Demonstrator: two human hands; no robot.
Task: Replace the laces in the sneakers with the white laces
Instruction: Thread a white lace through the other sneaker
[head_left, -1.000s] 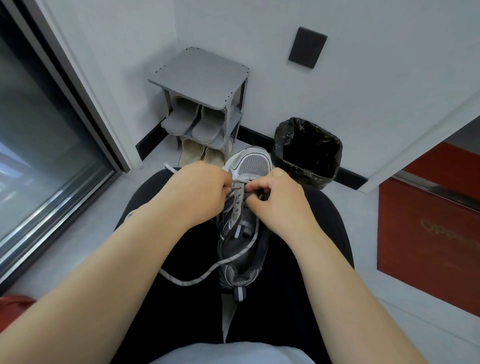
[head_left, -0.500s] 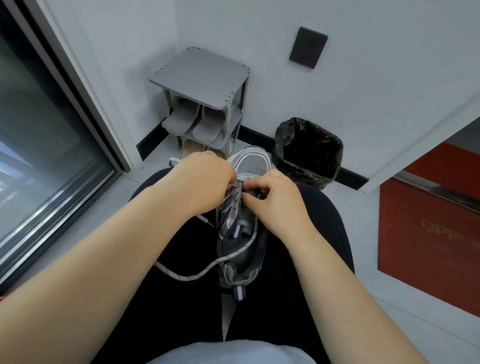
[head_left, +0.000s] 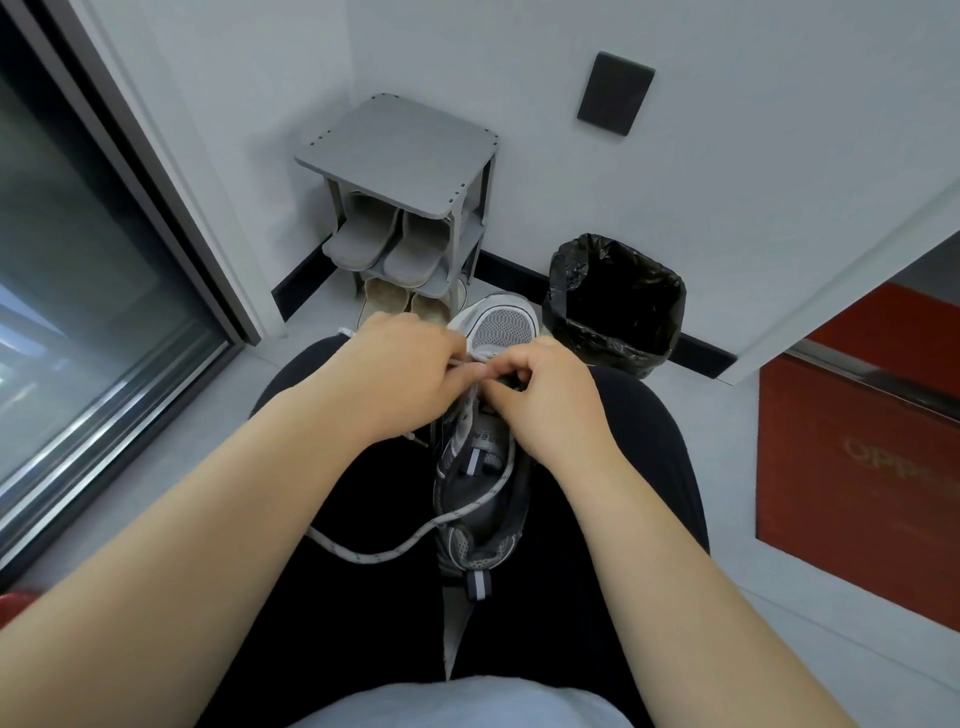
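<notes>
A grey and white sneaker (head_left: 480, 488) lies on my lap, toe pointing away from me. My left hand (head_left: 400, 382) pinches a white speckled lace (head_left: 415, 538) at the eyelets near the toe. My right hand (head_left: 545, 400) grips the sneaker's upper at the same spot, its fingers curled next to the left hand's fingertips. The lace's loose part runs out of the shoe opening and loops over my left thigh. A short lace end (head_left: 418, 441) shows under my left wrist. The eyelets under my fingers are hidden.
A small grey shoe rack (head_left: 400, 156) with slippers stands against the wall ahead. A black-lined trash bin (head_left: 615, 306) stands to its right. A glass door (head_left: 78, 291) is on the left and a red cabinet (head_left: 852, 467) on the right.
My left hand has moved slightly left and up, then back toward the right hand. The loose loop of lace on my thigh has shifted a little.
</notes>
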